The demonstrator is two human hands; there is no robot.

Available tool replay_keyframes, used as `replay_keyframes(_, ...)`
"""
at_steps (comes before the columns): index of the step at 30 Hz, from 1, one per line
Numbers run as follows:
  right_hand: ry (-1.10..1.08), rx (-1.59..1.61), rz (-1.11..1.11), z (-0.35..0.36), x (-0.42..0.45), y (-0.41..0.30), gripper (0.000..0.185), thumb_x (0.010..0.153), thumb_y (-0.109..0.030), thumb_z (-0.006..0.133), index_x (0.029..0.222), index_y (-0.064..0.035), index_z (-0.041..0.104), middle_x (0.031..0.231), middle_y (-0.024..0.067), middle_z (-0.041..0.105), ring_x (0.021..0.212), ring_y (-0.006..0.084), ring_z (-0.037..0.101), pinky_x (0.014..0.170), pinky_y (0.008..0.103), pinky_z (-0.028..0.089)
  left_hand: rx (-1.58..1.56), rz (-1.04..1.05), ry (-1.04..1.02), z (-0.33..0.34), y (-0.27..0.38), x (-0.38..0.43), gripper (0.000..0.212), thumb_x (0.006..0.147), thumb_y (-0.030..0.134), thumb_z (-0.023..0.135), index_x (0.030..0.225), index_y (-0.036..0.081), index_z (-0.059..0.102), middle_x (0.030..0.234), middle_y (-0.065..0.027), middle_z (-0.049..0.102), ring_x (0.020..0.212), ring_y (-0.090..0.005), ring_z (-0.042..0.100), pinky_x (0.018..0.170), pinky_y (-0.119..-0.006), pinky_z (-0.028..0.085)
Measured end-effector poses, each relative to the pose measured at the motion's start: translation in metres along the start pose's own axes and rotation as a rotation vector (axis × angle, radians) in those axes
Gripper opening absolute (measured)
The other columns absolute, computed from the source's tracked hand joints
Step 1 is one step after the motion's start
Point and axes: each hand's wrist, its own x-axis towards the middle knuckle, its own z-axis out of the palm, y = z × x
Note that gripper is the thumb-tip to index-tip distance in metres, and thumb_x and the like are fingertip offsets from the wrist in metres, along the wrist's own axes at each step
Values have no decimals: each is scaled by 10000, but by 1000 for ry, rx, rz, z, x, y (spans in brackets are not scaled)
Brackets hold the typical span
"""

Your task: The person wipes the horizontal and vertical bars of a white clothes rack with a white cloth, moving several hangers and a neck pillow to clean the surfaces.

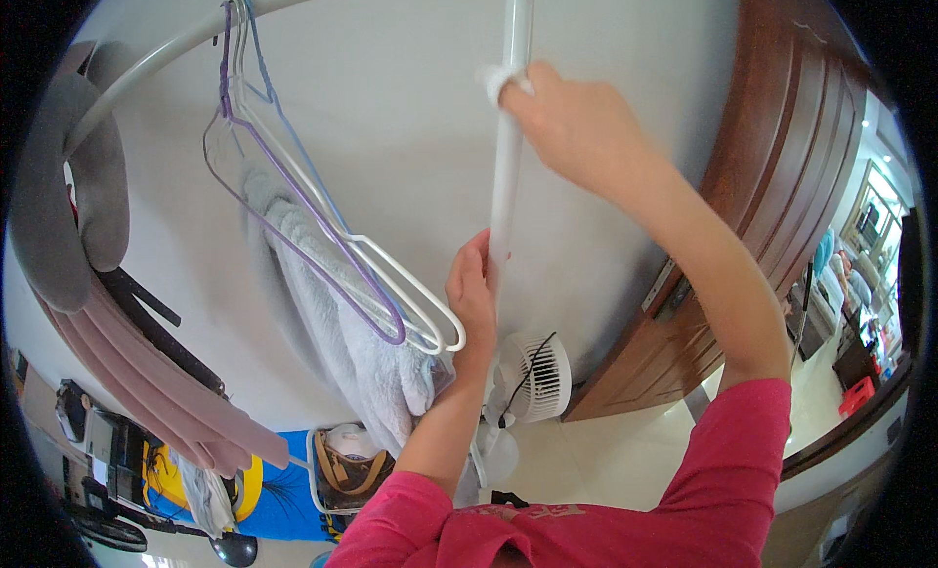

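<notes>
A white upright pole (508, 158) of a clothes rack stands before me. Near its top, my right hand (579, 121) presses a white cloth (497, 82) around the pole; the hand and cloth are slightly blurred. Lower down, my left hand (473, 286) grips the same pole, its fingers partly hidden behind it. Left of the pole, a purple hanger (315, 213), white hangers (410, 275) and a blue hanger (297, 139) hang from the curved top rail (176, 48). A pale grey fluffy cloth (344, 311) hangs behind them, close to my left forearm.
A white fan (538, 377) with a black cord stands below the pole. To the right is a brown wooden door (762, 202). On the left hang a grey neck pillow (47, 187) and pink fabric (146, 370). A brown handbag (355, 480) sits low beside a blue surface (282, 506).
</notes>
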Motion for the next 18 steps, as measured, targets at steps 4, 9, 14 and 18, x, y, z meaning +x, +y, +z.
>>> replay_keyframes(4, -115, 150, -30, 13, -26, -25, 283, 753, -84, 530, 1035, -85, 507, 789, 131, 522, 545, 276, 588, 454, 369, 483, 6, 0, -17, -5, 2, 2, 479, 940, 332, 287, 1149, -42, 500, 1050, -116, 583, 904, -206, 557, 814, -322, 403)
replay_keyframes(9, -208, 267, -49, 24, -59, -45, 273, 767, -101, 517, 1040, -88, 504, 813, 130, 517, 565, 275, 592, 460, 371, 480, -84, -55, -40, -3, 6, 0, 507, 936, 360, 274, 1161, -42, 485, 1062, -106, 574, 958, -202, 528, 864, -327, 363)
replay_keyframes(14, -429, 385, -147, 28, -73, -48, 247, 764, -108, 518, 1011, -99, 524, 852, 113, 521, 626, 285, 598, 517, 387, 490, -132, -127, 9, -10, 1, 4, 501, 933, 365, 283, 1174, -32, 472, 1065, -88, 569, 994, -181, 504, 882, -326, 345)
replay_keyframes(18, 8, 611, -99, 3, -45, -11, 197, 759, -69, 482, 927, -125, 568, 995, 78, 513, 771, 293, 581, 672, 396, 483, -51, -83, -63, -14, 8, 9, 471, 931, 343, 313, 1164, -22, 499, 1072, -81, 574, 990, -168, 505, 873, -319, 348)
